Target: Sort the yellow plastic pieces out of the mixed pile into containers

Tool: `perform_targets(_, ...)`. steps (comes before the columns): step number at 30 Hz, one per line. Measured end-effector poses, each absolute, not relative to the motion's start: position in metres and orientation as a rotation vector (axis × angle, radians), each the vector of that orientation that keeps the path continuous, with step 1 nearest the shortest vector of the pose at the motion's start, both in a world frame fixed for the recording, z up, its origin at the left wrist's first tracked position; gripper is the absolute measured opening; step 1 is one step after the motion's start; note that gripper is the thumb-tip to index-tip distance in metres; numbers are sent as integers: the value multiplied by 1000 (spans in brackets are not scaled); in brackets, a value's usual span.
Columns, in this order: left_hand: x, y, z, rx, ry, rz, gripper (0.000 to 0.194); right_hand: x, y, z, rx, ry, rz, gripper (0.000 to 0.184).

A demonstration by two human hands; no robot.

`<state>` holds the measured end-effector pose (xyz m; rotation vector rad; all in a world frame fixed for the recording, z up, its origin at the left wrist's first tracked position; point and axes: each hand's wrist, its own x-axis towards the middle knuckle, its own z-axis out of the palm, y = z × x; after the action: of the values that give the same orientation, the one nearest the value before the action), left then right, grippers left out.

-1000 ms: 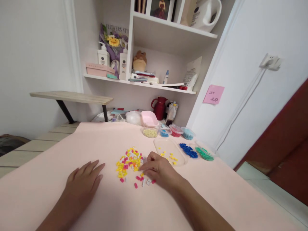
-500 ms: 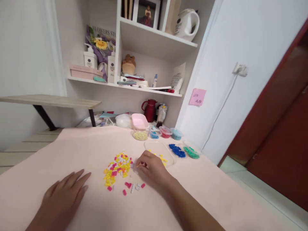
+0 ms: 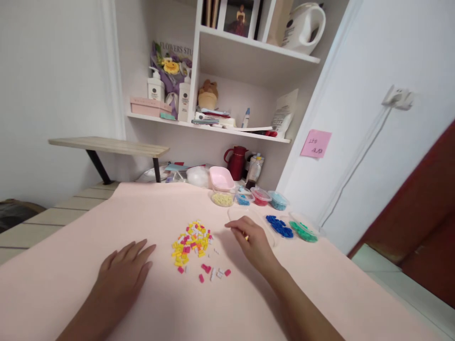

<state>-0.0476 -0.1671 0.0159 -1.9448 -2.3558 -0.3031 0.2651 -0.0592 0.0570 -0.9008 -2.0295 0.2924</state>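
Note:
My left hand (image 3: 124,272) lies flat on the pink table cover, fingers spread, holding nothing. To its right is a loose pile of small plastic building bricks (image 3: 194,244) in yellow, white, pink and orange. Several pink and white bricks (image 3: 213,273) lie apart in front of the pile. My right hand (image 3: 250,241) hovers right of the pile, over the near-left side of a clear shallow tray (image 3: 273,241). Its fingertips come together in a pinch; whatever is between them is too small to make out. A bit of yellow shows behind the fingers, and the hand hides most of the tray.
Dark blue bricks (image 3: 279,226) and a tub of green bricks (image 3: 303,231) sit right of the tray. Behind stand tubs of pale yellow (image 3: 222,199), blue, red and light blue pieces, a pink container (image 3: 222,178), a red jug (image 3: 236,163) and a bottle (image 3: 253,173).
My right hand has lifted away from the pile's right edge and drawn back toward the tray. My left hand stays flat. The whole view has shifted, so the scene sits further right.

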Motion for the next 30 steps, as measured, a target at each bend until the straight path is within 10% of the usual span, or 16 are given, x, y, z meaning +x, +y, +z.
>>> perform_targets(30, -44, -168, 20, -1957, -2367, -315, 50, 242, -67, 45, -1037, -2338, 533, 24)
